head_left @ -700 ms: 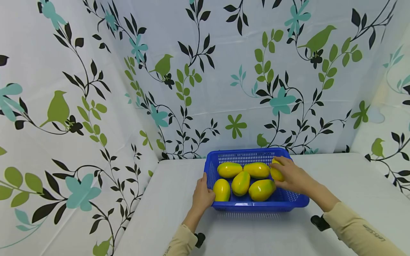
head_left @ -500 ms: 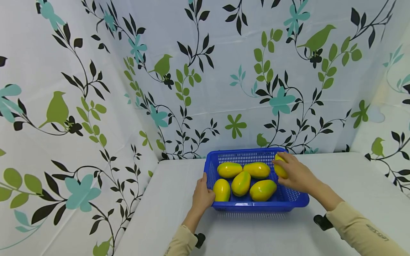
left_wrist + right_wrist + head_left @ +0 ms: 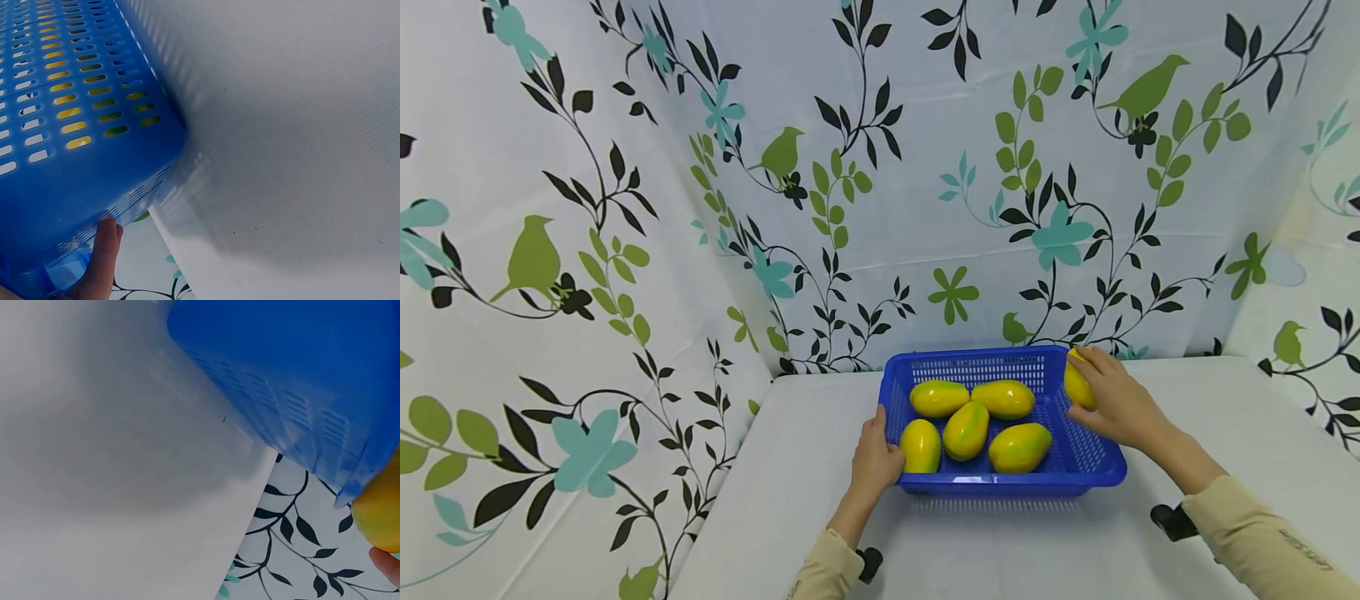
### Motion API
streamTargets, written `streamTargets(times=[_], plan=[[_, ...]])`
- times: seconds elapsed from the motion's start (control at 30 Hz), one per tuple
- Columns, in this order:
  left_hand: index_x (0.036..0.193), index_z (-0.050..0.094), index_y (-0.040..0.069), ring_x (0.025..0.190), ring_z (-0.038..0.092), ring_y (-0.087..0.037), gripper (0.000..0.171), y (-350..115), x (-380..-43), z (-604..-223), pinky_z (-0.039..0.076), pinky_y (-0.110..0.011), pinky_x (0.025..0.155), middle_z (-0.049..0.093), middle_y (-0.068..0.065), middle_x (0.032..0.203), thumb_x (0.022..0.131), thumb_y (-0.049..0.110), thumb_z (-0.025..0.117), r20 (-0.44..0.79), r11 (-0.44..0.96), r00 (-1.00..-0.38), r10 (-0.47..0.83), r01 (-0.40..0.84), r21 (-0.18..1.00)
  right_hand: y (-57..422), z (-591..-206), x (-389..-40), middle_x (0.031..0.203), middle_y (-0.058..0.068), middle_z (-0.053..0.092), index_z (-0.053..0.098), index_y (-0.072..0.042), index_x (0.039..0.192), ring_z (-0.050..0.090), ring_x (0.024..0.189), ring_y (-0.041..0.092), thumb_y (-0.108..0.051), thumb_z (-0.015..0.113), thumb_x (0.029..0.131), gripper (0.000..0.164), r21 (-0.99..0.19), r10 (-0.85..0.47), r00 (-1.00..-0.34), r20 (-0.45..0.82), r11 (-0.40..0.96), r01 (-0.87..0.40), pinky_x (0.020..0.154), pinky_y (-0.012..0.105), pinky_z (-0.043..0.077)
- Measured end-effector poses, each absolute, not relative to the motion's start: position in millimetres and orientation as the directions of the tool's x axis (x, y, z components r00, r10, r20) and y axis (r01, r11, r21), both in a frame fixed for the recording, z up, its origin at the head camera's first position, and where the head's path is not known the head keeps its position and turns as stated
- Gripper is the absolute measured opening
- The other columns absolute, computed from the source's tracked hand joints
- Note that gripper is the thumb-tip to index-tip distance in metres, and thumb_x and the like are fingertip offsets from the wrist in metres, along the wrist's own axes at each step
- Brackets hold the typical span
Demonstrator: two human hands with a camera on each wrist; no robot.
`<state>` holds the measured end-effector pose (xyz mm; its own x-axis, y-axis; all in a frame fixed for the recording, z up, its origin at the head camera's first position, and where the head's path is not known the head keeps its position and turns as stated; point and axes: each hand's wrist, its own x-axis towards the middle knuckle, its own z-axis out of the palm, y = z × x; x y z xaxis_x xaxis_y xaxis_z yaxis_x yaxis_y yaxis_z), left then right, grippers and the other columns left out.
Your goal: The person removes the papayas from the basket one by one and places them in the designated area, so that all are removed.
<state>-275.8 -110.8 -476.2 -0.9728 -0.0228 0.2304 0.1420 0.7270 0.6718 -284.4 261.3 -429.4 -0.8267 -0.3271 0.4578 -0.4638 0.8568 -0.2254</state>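
A blue plastic basket [image 3: 970, 480] with slotted walls stands on the table, holding several glossy yellow-green mangoes [image 3: 1019, 447]. My left hand [image 3: 874, 454] grips the basket's left rim; in the left wrist view, a finger [image 3: 103, 259] lies along the blue wall. Over the right end of the basket, my right hand [image 3: 1116, 400] holds another mango [image 3: 1078, 379] near the rim. That mango [image 3: 380, 509] shows at the edge of the right wrist view, beside the basket wall [image 3: 300, 381], with a fingertip [image 3: 382, 559] on it.
White cloth covers the table [image 3: 985, 550] beneath the basket. Behind and to the left hang white curtains [image 3: 895, 208] printed with leaves, birds and flowers. A black strap piece [image 3: 1172, 522] sits by the right sleeve, another by the left.
My right hand has carried its mango up and rightward, from inside the basket to the right rim. The front right mango shifted slightly right. My left hand has stayed on the rim.
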Motion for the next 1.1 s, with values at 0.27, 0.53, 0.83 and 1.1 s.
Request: streamTargets(times=[0.27,0.53,0.83,1.1], plan=[[0.148,0.034,-0.008,0.122,0.052,-0.046,0.070,-111,-275,-477,0.042,-0.059,0.101,0.046,-0.032,0.137,0.081,-0.006,0.054,0.232,0.731,-0.973,-0.022,0.142,0.667,277,-433,-284,0.141,0.032,0.038,0.048,0.011,0.136,0.038,0.124,0.053,-0.015,0.079,0.076,0.072,-0.279,-0.244,-0.850,0.466,0.872,-0.403,0.087,0.070,0.044],[0.148,0.034,-0.009,0.122,0.052,-0.047,0.070,-111,-275,-477,0.042,-0.059,0.101,0.046,-0.033,0.137,0.081,-0.006,0.054,0.243,0.726,-0.970,-0.014,0.157,0.670,289,-443,-285,0.138,0.036,0.039,0.050,0.014,0.132,0.037,0.121,0.057,-0.012,0.077,0.073,0.070,-0.321,-0.156,-0.872,0.463,0.888,-0.329,0.088,0.072,0.041],[0.148,0.034,-0.009,0.121,0.053,-0.045,0.070,-111,-277,-477,0.043,-0.057,0.101,0.047,-0.032,0.137,0.081,-0.004,0.053,0.242,0.730,-0.970,-0.013,0.156,0.665,305,-459,-290,0.137,0.040,0.037,0.047,0.016,0.133,0.036,0.119,0.061,-0.012,0.076,0.077,0.069,-0.369,-0.155,-0.900,0.408,0.873,-0.318,0.091,0.074,0.037],[0.148,0.034,-0.009,0.121,0.053,-0.046,0.070,-112,-277,-479,0.043,-0.058,0.100,0.047,-0.033,0.136,0.081,-0.004,0.053,0.247,0.729,-0.969,-0.008,0.163,0.665,314,-469,-289,0.137,0.043,0.035,0.046,0.017,0.133,0.034,0.119,0.063,-0.013,0.074,0.079,0.068,-0.399,-0.161,-0.928,0.337,0.868,-0.295,0.092,0.075,0.036]])
